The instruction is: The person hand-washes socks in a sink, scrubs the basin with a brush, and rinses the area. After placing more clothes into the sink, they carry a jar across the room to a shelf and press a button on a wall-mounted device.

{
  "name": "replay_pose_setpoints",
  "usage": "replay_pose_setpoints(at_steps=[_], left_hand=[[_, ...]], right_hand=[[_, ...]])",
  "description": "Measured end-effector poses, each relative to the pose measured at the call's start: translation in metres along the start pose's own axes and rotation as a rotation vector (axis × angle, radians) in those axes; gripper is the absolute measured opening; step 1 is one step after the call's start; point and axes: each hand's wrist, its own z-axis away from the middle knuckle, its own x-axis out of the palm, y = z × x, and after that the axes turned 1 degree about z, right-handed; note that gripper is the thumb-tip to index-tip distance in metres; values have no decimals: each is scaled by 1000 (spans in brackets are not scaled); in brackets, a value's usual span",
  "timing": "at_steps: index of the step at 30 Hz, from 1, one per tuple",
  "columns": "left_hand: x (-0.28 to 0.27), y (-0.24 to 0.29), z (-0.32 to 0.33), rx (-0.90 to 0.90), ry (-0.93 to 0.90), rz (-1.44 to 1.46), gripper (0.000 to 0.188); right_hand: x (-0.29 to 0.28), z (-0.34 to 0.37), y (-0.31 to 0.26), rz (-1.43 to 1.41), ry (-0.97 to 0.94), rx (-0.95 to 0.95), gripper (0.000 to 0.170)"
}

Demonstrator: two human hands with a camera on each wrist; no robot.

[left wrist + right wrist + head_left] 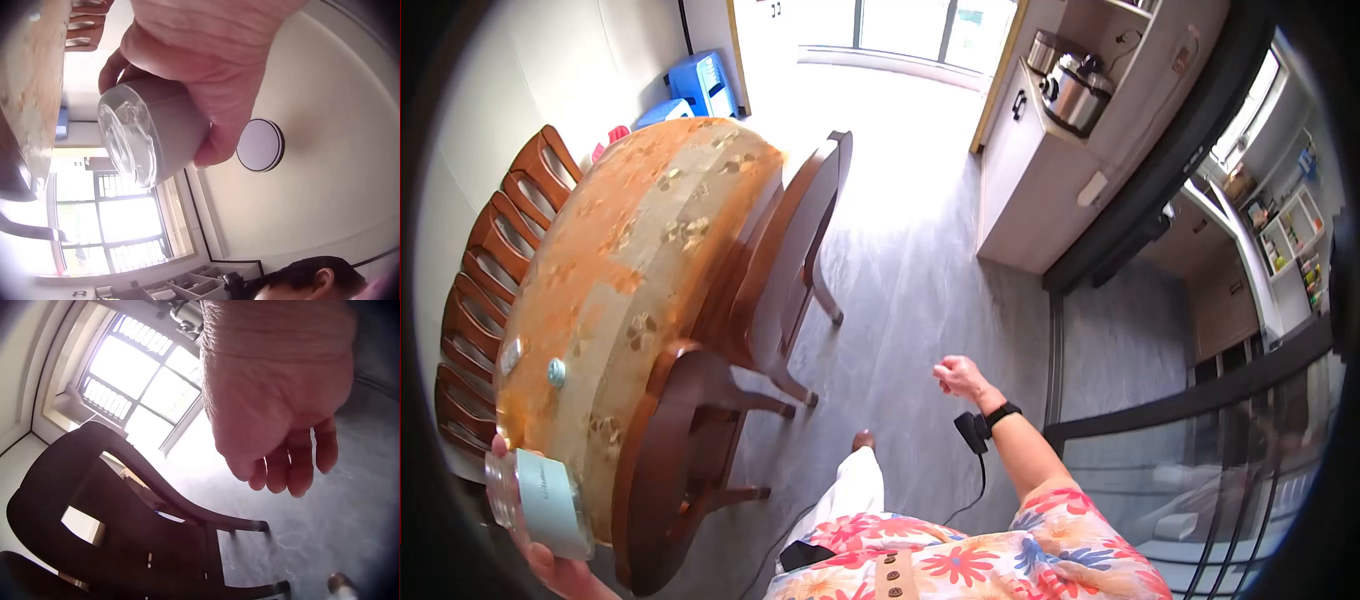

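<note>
In the head view my left hand (558, 572) grips a clear jar (550, 505) with a wide pale mint band, at the table's near left end. The left wrist view shows the thumb and fingers wrapped round the band of the jar (172, 128), its thick clear end facing away from the palm. My right hand (962, 377) hangs over the floor with nothing in it. Seen from the right wrist, its fingers (299, 469) dangle loosely curled, beside a dark wooden chair (119, 506).
A long table (615, 270) with a patterned cover stands at left, bearing a small mint round piece (556, 372). Wooden chairs (785, 250) line both its sides. A cabinet (1030, 200) with steel cookers (1077, 95) and a glass sliding door (1180, 480) stand at right.
</note>
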Motion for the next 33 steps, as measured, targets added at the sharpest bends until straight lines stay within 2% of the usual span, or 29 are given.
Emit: replay_pose_setpoints(at_steps=[1,2,3,4,6,8,9,10,12,13,14,15,17,19,20,21,22,23,24,25,27,29,33], left_hand=[[15,-5,-11,89,-38,-61,81],[32,-9,-22,83,-21,-50,81],[52,-10,-36,33,9,46,83],[71,-10,-49,-14,39,136,84],[104,-6,-75,-45,110,159,88],[133,1,-99,-116,140,223,95],[142,-3,-105,-106,159,217,95],[148,-11,-108,-70,144,150,91],[177,-16,-120,-28,161,70,88],[196,-12,-125,-47,174,26,88],[216,-8,-131,-62,184,-16,88],[237,-5,-139,-52,203,-24,88],[284,1,-152,-37,240,-27,88],[338,2,-171,-61,321,-2,86],[357,-8,-180,-38,317,52,85],[375,-2,-192,-23,325,46,85],[392,4,-203,-38,319,31,85],[406,10,-211,-64,317,14,85],[416,13,-218,-70,328,3,85],[425,17,-225,-85,339,-9,84],[441,19,-242,-102,362,-28,82],[452,18,-260,-111,390,-47,79],[462,1,-299,-152,440,-67,76]], right_hand=[[-13,-14,20,31,11,-35,22],[-30,-22,36,64,24,-76,22],[-51,-23,48,140,39,-99,25],[-68,-25,72,145,84,-40,28],[-105,-13,111,278,129,-22,35],[-140,-4,167,333,47,193,32],[-157,-1,191,398,-20,282,31],[-172,0,215,588,-87,357,36],[-202,-18,283,707,-182,496,31],[-217,-25,286,500,-159,613,28],[-235,-43,304,214,-43,712,22],[-251,-68,319,180,-20,747,19],[-285,-121,302,316,-26,659,23],[-318,-194,279,728,-193,452,28],[-332,-228,244,766,-199,313,28],[-340,-260,192,403,-138,360,29],[-348,-297,155,423,-147,208,28],[-351,-318,90,333,-67,224,29],[-351,-350,54,264,-65,205,28],[-349,-386,33,193,-64,187,26],[-340,-471,9,398,-107,-15,22],[-329,-501,-69,223,-146,-13,19],[-315,-575,-130,233,-226,-51,20]])
